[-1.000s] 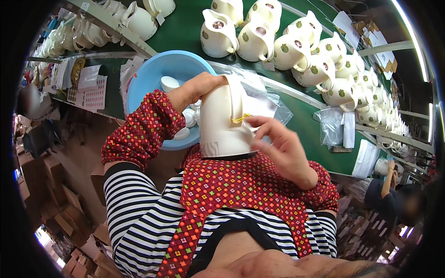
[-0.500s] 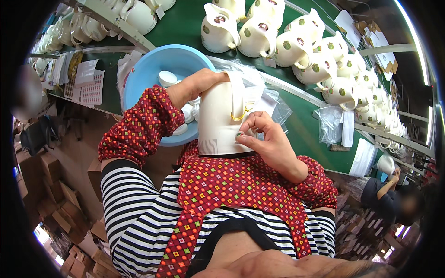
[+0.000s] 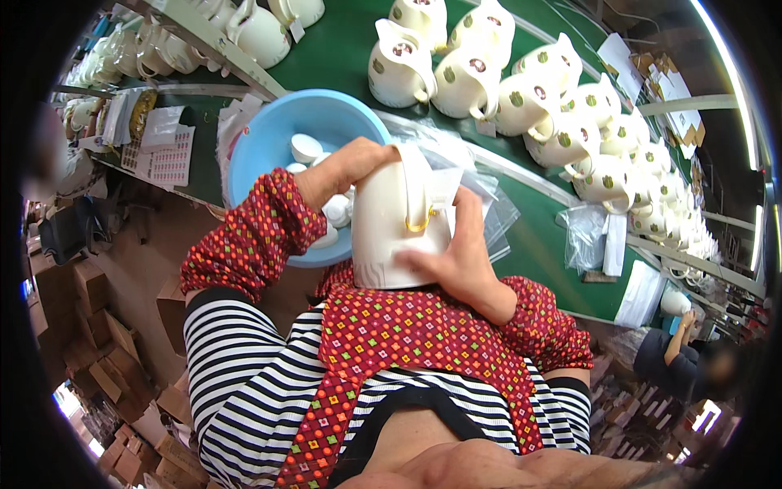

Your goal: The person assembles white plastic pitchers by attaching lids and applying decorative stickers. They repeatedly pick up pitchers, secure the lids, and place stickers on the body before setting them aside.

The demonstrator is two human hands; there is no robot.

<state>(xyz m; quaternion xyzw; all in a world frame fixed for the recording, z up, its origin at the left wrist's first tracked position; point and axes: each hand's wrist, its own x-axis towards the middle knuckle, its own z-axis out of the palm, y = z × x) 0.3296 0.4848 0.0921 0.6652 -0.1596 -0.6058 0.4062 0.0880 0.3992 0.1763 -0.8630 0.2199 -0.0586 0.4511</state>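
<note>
A cream-white pitcher stands in front of my apron, its handle turned toward me. My left hand grips it at the top, fingers partly hidden over the rim. With the thumb across the front and the fingers along the side, my right hand holds the pitcher's lower right. A thin gold tie loops round the lower handle, and a white paper tag shows beside it. Behind my left forearm is a light-blue basin with several round white lids in it.
Several white pitchers with printed motifs crowd the green worktable at far right. More plain ones stand beyond a metal rail at far left. Clear plastic bags lie on the table. Cardboard boxes fill the floor at left; another person works at right.
My right hand has gone from pinching near the gold tie to spreading round the pitcher's side. My left hand keeps its hold on top. The whole view has shifted slightly.
</note>
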